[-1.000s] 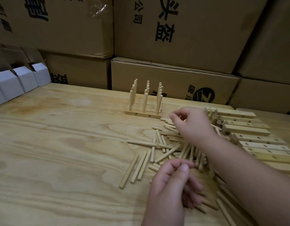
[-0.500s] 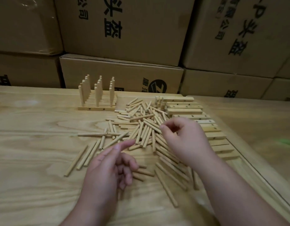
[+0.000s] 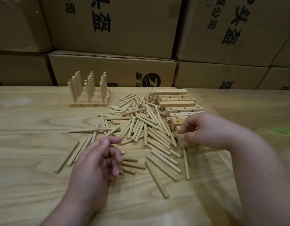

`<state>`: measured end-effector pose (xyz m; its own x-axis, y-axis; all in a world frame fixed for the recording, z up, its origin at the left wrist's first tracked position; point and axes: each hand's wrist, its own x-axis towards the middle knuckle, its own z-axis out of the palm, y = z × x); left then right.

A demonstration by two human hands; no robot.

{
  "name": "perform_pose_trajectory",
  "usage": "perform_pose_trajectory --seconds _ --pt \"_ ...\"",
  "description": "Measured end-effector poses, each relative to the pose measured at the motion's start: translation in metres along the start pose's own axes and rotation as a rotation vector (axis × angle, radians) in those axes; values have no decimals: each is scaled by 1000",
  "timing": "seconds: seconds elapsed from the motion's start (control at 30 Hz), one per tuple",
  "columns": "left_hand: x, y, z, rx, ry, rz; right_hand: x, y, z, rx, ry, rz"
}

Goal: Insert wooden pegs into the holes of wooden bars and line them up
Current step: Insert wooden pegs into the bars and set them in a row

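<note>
On the wooden bench (image 3: 35, 144) a loose heap of pegs (image 3: 141, 128) lies spread across the middle, some rolled out toward the near edge. Right of the heap a row of drilled wooden bars (image 3: 178, 101) lies side by side, holes facing up and forward. At the back left stand the finished bars (image 3: 88, 101), set close together with upright pegs rising from them in three rows. The right hand (image 3: 204, 129) reaches into the near end of the bar row, fingers curled down round a bar (image 3: 188, 145) at the edge of the peg heap; motion blur hides how firmly it grips. The left hand (image 3: 98, 159) hovers over the near pegs with fingers loosely curled and the thumb stretched forward, holding nothing that can be seen. Behind the bench, closed cardboard boxes (image 3: 111, 26) with black printed characters are stacked into a wall; their contents are not visible.
</note>
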<state>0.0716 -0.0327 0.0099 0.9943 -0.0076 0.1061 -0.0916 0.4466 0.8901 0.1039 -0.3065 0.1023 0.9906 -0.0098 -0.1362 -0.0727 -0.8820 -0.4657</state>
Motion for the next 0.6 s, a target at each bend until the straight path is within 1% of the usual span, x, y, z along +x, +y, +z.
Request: perform_pose_trajectory --seconds 0.1,0.27,0.4,0.6 --pt "1 0 0 0 -10 1 2 -5 6 -36 -63 33" --pt "0 -1 -2 5 -13 2 4 -1 8 -109 -110 71" --pt "0 0 -1 -2 -13 7 1 -1 7 -116 -250 64" --pt "1 -2 -2 0 -12 24 5 3 12 -96 -149 29"
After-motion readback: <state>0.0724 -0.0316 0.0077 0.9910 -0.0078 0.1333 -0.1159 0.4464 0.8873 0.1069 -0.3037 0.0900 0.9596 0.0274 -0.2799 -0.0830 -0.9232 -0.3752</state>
